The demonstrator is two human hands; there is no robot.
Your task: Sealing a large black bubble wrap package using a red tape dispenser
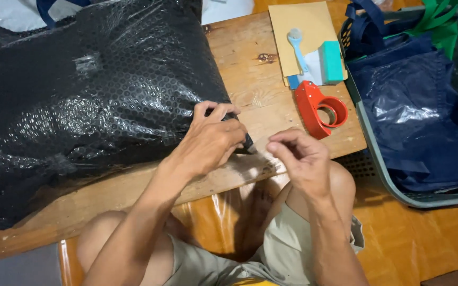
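there, left hand [210, 139] at table edge [250, 177]

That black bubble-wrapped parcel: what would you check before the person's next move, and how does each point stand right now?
1. Black bubble-wrapped parcel lies fully on the wooden table: ok.
2. Left hand pins the parcel's corner: ok.
3. Right hand holds something between its pinched fingertips: cannot tell.
4. Red tape dispenser lies near the right hand: ok.
5. Dispenser has tape left: cannot tell.
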